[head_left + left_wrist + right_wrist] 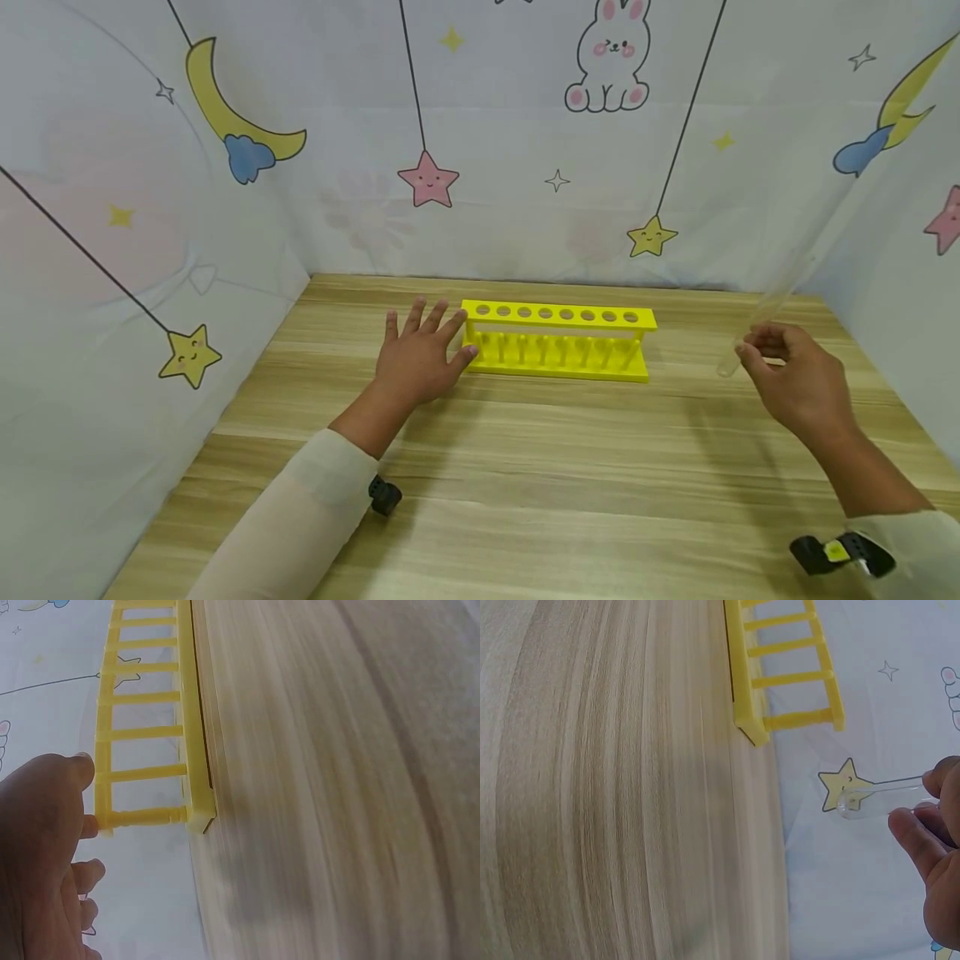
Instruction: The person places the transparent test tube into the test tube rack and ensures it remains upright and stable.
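A yellow test tube rack (555,372) stands upright on the wooden table, with a row of holes along its top and pegs below. My left hand (420,358) is at the rack's left end, fingers spread and fairly straight, index finger and thumb right at its edge. To the right of the rack, my right hand (806,387) pinches a clear test tube (791,275) near its rounded lower end between thumb and fingers. The tube slants up and away to the right. In the right wrist view its rounded end (847,804) points toward the rack's side.
The wood-grain table (525,483) reaches back to a white printed cloth (510,242) with stars, moons and a rabbit. Cloth also hangs at the left and right sides. A small black camera (386,496) is strapped to the left wrist, another (813,557) to the right.
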Tool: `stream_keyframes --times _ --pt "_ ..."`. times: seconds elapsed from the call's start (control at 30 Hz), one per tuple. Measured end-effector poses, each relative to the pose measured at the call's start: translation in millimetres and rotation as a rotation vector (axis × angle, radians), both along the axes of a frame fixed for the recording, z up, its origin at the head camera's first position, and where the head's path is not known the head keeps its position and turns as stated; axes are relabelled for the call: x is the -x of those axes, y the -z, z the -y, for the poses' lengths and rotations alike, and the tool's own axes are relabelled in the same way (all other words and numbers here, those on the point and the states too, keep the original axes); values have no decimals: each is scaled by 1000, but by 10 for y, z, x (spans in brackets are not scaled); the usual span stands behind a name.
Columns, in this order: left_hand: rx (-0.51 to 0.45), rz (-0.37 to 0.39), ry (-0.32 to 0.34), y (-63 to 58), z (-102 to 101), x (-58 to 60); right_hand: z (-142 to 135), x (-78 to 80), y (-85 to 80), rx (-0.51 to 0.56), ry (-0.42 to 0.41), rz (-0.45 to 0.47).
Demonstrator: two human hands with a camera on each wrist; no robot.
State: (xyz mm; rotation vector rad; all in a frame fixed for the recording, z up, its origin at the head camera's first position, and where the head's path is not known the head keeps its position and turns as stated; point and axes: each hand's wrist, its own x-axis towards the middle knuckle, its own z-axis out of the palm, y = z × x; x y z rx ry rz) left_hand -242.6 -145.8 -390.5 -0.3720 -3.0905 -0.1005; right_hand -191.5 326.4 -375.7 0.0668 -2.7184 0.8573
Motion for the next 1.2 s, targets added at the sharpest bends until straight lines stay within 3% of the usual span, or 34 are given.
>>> stream_keyframes --times 1.2 --pt "18 9 -8 -2 -8 -1 131 110 -30 15 17 1"
